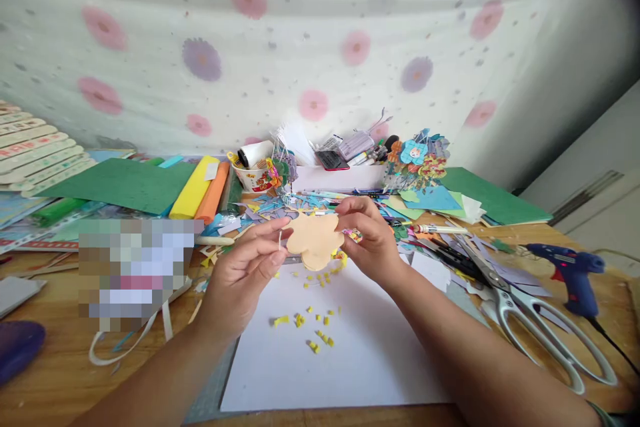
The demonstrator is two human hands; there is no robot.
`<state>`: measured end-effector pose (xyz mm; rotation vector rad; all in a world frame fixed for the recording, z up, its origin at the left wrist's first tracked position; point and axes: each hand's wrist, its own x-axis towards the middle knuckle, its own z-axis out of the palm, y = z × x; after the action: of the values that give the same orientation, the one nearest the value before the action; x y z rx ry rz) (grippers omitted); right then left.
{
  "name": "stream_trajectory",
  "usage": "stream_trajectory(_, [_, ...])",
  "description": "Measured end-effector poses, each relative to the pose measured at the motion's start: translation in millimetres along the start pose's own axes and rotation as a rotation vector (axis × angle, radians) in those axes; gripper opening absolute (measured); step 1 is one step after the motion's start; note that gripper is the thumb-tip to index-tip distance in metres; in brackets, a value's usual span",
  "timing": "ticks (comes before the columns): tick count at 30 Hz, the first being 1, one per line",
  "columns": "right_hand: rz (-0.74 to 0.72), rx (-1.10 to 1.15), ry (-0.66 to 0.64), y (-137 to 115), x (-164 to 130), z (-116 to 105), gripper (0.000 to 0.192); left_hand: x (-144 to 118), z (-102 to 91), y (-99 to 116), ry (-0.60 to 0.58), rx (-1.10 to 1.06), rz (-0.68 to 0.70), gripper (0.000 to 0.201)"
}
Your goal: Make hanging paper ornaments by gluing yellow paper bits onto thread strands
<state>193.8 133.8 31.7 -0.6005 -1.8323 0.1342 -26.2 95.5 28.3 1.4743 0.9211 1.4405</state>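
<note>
A pale peach flower-shaped cutout (315,240) is held up between my two hands, its broad face towards me. My left hand (243,283) pinches its left edge with thumb and fingers; a thin white strip shows by those fingertips. On the opposite edge, the bent fingers and thumb of my right hand (373,243) grip the cutout. Below it lies a white sheet (280,380), with several small yellow paper scraps (300,320) scattered on top. Something yellow behind the cutout is mostly hidden.
Large scissors (505,297) and a blue glue gun (565,273) lie to the right. Coloured paper scraps (315,201) cover the back of the table. Yellow and orange rolls (195,190), a tub (255,180) and paper flowers (417,153) stand behind.
</note>
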Motion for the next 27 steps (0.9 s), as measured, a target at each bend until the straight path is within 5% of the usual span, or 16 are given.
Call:
stream_trajectory(5, [-0.008, 0.020, 0.047, 0, -1, 4, 0.011, 2, -6.2, -1, -0.084, 0.047, -0.084, 0.015])
stream_trajectory(12, [0.249, 0.345, 0.068, 13, -14, 17, 0.009, 1, -0.5, 13, -0.248, -0.311, -0.344, 0.021])
stream_trajectory(27, [0.392, 0.485, 0.050, 12, -20, 27, 0.015, 5, 0.8, 10, -0.101, -0.452, -0.569, 0.020])
